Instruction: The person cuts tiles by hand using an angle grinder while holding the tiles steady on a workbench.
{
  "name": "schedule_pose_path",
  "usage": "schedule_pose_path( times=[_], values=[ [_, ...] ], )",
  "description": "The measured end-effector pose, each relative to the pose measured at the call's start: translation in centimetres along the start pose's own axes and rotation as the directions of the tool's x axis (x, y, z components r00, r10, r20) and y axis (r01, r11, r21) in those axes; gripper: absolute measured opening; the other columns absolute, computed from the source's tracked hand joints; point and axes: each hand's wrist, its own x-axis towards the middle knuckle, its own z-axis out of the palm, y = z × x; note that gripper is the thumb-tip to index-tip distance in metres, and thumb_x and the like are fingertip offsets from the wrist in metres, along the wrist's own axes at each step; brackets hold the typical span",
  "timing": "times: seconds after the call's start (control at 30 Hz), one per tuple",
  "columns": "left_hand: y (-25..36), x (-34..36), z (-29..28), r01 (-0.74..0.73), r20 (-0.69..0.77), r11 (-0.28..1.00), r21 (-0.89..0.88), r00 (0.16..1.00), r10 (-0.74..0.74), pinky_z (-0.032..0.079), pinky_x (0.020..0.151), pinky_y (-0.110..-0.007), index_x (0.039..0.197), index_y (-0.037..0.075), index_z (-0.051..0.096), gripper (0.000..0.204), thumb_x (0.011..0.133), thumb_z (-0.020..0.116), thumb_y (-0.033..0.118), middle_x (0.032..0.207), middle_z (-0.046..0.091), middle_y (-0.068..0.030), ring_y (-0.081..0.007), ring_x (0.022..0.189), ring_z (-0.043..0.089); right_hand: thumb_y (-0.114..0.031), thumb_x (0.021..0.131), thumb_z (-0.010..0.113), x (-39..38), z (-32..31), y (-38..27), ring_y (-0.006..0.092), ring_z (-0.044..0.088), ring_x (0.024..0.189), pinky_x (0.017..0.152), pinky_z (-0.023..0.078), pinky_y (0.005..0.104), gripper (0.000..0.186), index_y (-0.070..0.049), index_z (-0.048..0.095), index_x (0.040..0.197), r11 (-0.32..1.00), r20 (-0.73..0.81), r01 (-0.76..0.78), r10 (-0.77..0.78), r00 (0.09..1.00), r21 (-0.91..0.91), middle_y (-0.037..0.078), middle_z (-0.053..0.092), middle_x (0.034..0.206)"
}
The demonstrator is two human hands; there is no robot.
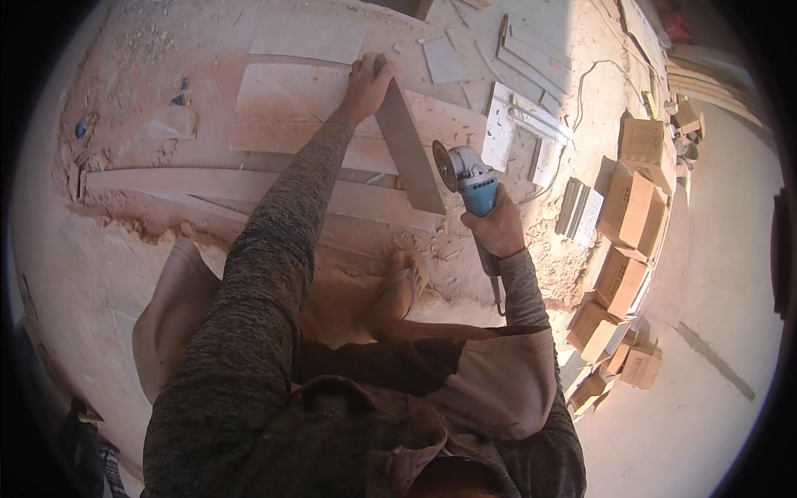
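My left hand [368, 87] is closed on the far end of a narrow grey tile strip [408, 153]. The strip slants down and to the right, its near end low over the tile pieces on the ground. In my right hand [500, 226] is an angle grinder [479, 189] with a blue body and a silver head. Its round disc [445, 166] faces the strip's right edge, a small gap apart. Whether the disc spins I cannot tell. Beneath the strip lie a wide dusty tile [282, 108] and a long pale tile strip [183, 179].
Cut tile pieces [500, 124] lie scattered at the far right, with a dark cord [581, 79] running past them. Several cardboard boxes [623, 282] line the right side, beside a small stack of tile strips [579, 212]. My bare foot [398, 290] is close to the long strips. Reddish dust coats the ground.
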Motion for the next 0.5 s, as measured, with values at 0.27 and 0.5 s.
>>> schedule_pose_path(
  times=[0.27,0.5],
  values=[
    [-0.76,0.31,0.34,0.089,-0.028,0.991,-0.098,0.995,-0.092,0.038,0.113,-0.052,0.143,0.011,0.049,0.064,0.096,0.059,0.053,0.14,0.046,-0.0303,-0.0496,0.131,0.044,-0.023,0.069,0.08,0.18,-0.1,-0.21,0.0461,0.071,0.092,0.081,0.057,0.0499,0.058,0.003,0.055,0.115,1.0,0.023,0.009,-0.009,1.0,-0.009,0.029,0.071,0.096],
    [-0.54,0.36,0.22,0.122,-0.009,0.987,-0.103,0.992,-0.124,0.038,0.115,-0.05,0.146,0.007,0.047,0.071,0.095,0.059,0.055,0.144,0.044,-0.0295,-0.0478,0.136,0.044,-0.023,0.069,0.079,0.01,0.01,-0.59,0.0467,0.071,0.093,0.082,0.056,0.0504,0.059,0.005,0.054,0.115,0.998,0.041,0.025,-0.023,0.999,-0.052,0.03,0.071,0.096]
  ],
)
